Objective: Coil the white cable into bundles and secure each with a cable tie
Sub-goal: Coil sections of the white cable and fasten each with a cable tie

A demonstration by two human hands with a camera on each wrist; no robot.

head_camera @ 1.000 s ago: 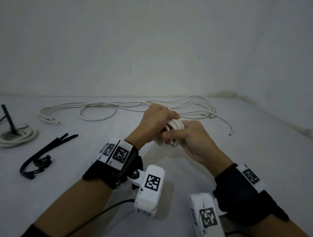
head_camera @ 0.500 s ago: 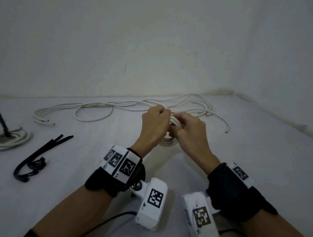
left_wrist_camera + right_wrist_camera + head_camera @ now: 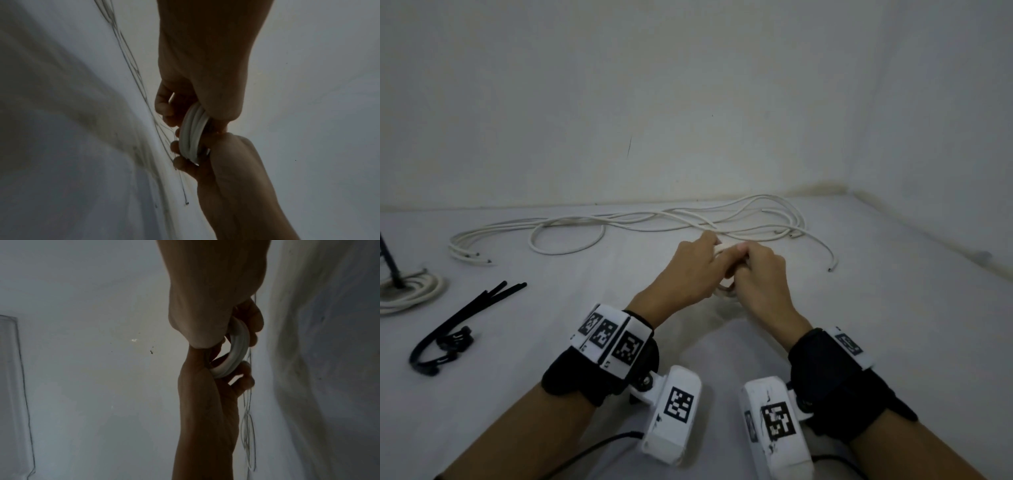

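Note:
A small coil of white cable point(image 3: 725, 290) is held between both hands above the table's middle. My left hand point(image 3: 700, 263) grips its left side, fingers curled round the strands. The right hand point(image 3: 755, 270) grips the right side, knuckles against the left hand. In the left wrist view the coil point(image 3: 192, 134) shows as several parallel strands between my left hand point(image 3: 180, 105) and right hand point(image 3: 205, 162). The right wrist view shows the same coil point(image 3: 236, 350) held by my right hand point(image 3: 238, 322) and left hand point(image 3: 234, 376). Black cable ties point(image 3: 465, 315) lie at the left.
Loose white cables point(image 3: 654, 219) sprawl across the back of the grey table point(image 3: 893, 342), one end point(image 3: 832, 267) to the right of the hands. A coiled bundle point(image 3: 414, 291) with a black tie standing up lies at the far left. Walls close the back and right.
Both hands have shifted a little farther from me and closed together over the coil. The coil is now mostly hidden between them.

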